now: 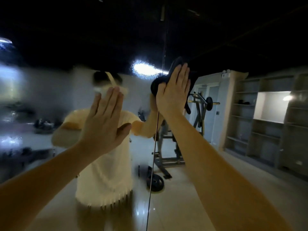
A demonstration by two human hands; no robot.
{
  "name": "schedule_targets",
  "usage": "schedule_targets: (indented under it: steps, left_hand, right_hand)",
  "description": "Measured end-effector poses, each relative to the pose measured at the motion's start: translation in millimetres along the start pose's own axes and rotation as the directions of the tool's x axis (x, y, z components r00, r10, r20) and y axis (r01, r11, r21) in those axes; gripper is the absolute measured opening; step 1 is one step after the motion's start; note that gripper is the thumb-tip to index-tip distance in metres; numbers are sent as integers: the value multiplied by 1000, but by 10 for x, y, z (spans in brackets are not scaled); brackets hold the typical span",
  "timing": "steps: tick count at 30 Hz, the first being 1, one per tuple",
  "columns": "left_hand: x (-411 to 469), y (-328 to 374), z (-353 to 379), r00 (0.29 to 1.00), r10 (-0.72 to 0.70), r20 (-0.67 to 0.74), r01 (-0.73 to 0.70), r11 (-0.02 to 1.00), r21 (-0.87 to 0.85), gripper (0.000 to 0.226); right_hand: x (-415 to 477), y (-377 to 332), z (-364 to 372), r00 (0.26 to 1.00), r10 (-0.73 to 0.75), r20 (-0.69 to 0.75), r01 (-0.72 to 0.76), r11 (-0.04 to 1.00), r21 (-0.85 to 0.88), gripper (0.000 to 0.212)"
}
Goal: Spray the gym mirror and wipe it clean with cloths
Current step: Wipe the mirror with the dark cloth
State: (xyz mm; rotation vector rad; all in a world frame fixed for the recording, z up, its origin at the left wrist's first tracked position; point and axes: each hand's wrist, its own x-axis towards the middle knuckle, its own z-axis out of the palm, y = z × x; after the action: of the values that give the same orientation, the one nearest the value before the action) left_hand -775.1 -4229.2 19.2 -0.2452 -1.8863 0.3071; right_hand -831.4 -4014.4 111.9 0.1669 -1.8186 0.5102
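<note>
Two hands on the smeary glass mirror [50, 84]: right hand [173, 92] flat-pressing a dark crumpled cloth [155, 85], left hand [103, 124] straight-fingered (blurry).

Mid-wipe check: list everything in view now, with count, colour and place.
mirror: two panels, left one hazy wet, fills view
seam: one, dark, vertical between panels
cloth: one, black, on glass beside seam, upper centre
weight machine: one, grey-yellow, reflected right of seam
weight plates: at least two, black, reflected floor by seam
shelves: one unit, grey, reflected far right
left hand: one, flat, before left panel
right hand: one, flat, pressing cloth
</note>
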Motion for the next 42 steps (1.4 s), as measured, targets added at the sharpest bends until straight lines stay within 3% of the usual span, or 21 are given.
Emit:
schedule_targets:
  steps: [2, 4, 7, 9, 11, 13, 15, 17, 20, 23, 26, 28, 33, 37, 40, 42]
  left_hand:
    - [2, -9, 17, 1000, 12, -2, -12, 1000, 11, 93]
    - [-7, -16, 42, 1000, 19, 2, -19, 999, 28, 94]
    - [-16, -21, 55, 1000, 17, 5, -17, 999, 47, 96]
    - [-19, -26, 60, 1000, 24, 3, -24, 999, 45, 96]
    - [-26, -33, 58, 999, 31, -9, -31, 999, 28, 95]
    - [-36, -45, 59, 999, 38, -21, -38, 999, 13, 95]
    - [-42, -57, 57, 998, 51, -27, -51, 999, 15, 95]
    - [-40, -60, 57, 998, 60, -31, -59, 998, 23, 94]
    - [-38, -50, 56, 997, 62, -35, -61, 998, 20, 93]
    - [-45, -44, 49, 997, 59, -42, -59, 998, -1, 92]
    - [-32, -55, 43, 998, 46, -32, -47, 999, -19, 95]
    - [-31, -59, 42, 998, 46, -40, -47, 999, -20, 95]
    - [-45, -59, 44, 996, 64, -68, -65, 998, -10, 94]
    - [-53, -68, 75, 996, 64, -59, -65, 998, -6, 94]
    - [-48, -61, 82, 996, 60, -63, -60, 998, 2, 95]
    - [-41, -67, 80, 995, 66, -73, -66, 998, 1, 93]
  right_hand:
    - [-254, -34, 67, 1000, -23, -7, 23, 1000, -9, 73]
    - [-709, -25, 142, 986, -164, 44, 166, 984, -59, 72]
    - [-1120, 121, 208, 889, -434, 148, 448, 890, -85, 75]
    - [-976, 202, 184, 841, -519, 151, 535, 838, -102, 76]
    - [-693, 232, 131, 872, -473, 129, 489, 855, -170, 75]
    - [-349, 225, 76, 941, -331, 70, 338, 914, -224, 74]
    - [-37, 151, 23, 985, -173, 8, 171, 968, -185, 73]
    - [147, 11, -13, 995, -101, -23, 98, 988, -120, 74]
    - [33, -176, 43, 978, -206, -28, 200, 968, -149, 73]
    - [-406, -150, 104, 928, -364, 77, 372, 906, -199, 73]
    - [-856, 129, 112, 795, -560, 235, 603, 773, -199, 75]
    - [-933, 361, 70, 738, -607, 296, 671, 707, -222, 75]
    - [-321, 353, -62, 913, -375, 163, 408, 854, -322, 71]
    - [40, -72, -61, 982, -186, -8, 181, 961, -207, 68]
    - [-24, -398, 60, 977, -211, -42, 201, 964, -172, 65]
    - [-247, -534, 134, 932, -361, 18, 358, 917, -175, 65]
